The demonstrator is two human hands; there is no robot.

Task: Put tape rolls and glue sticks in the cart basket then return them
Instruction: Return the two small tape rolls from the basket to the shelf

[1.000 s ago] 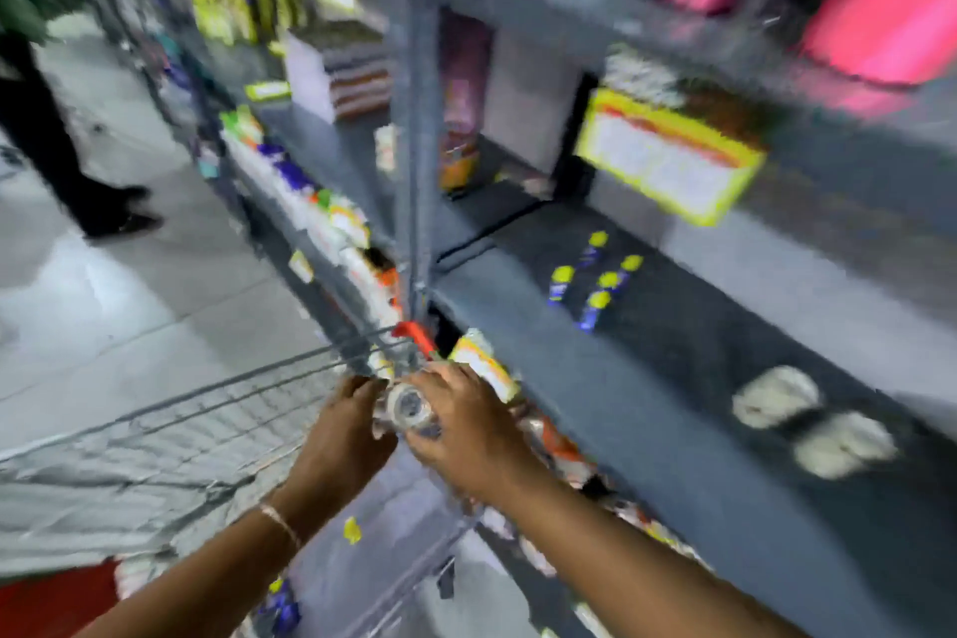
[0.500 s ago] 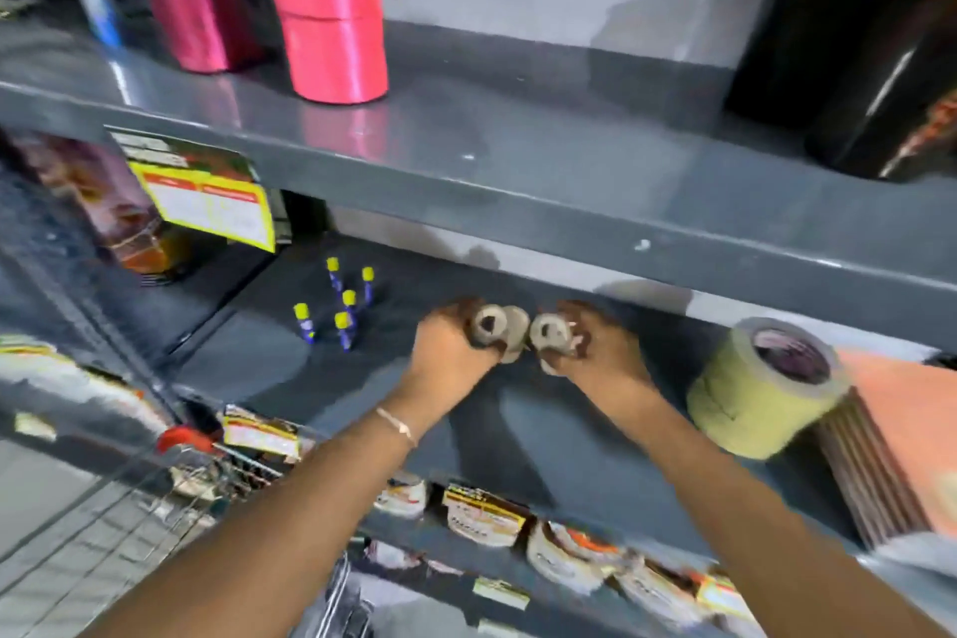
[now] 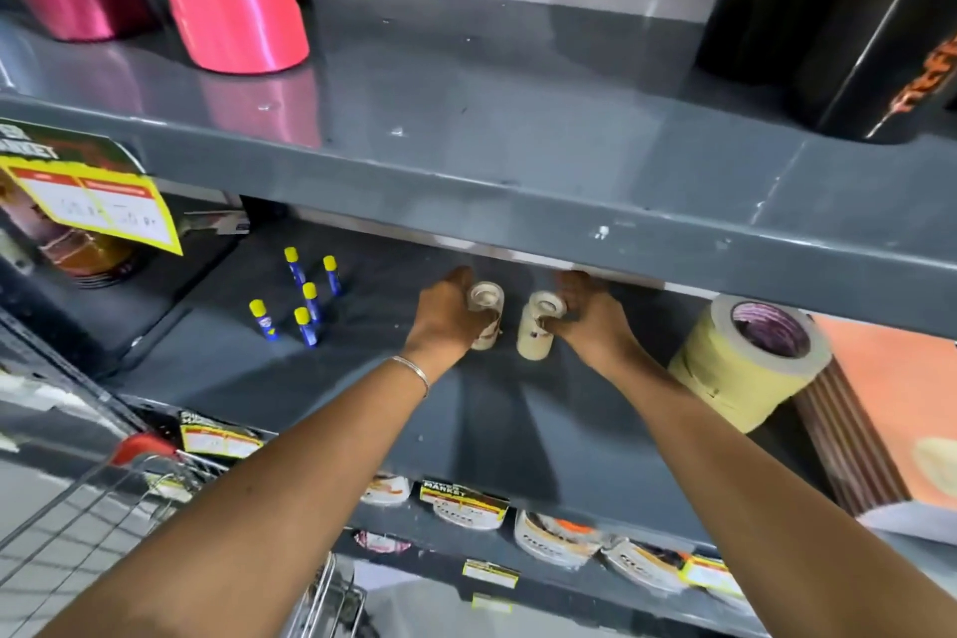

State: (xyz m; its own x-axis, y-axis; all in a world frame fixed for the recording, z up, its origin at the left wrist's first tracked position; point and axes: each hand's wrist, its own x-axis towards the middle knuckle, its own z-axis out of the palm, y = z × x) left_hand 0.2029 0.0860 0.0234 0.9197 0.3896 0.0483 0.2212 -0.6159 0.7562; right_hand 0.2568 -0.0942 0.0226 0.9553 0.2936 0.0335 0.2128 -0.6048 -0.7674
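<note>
Both arms reach under the upper shelf onto the grey middle shelf point(image 3: 466, 409). My left hand point(image 3: 448, 313) grips a short stack of small cream tape rolls point(image 3: 487, 313), which stands on the shelf. My right hand point(image 3: 588, 321) grips a second stack of small tape rolls point(image 3: 538, 332) right beside the first, with a narrow gap between the stacks. Several blue glue sticks with yellow caps point(image 3: 305, 298) stand upright to the left on the same shelf. The wire cart basket point(image 3: 88, 528) with a red corner is at the lower left.
A large roll of cream masking tape point(image 3: 745, 363) lies at the right beside brown paper. The upper shelf point(image 3: 518, 202) overhangs my hands and carries pink ribbon rolls point(image 3: 233, 0) and black rolls point(image 3: 849, 21). A yellow price tag point(image 3: 98, 202) hangs at left. Packaged tapes fill the lowest shelf.
My hands rose from the cart basket with the tape rolls to the middle shelf, then lowered the two stacks onto its surface and drew slightly apart.
</note>
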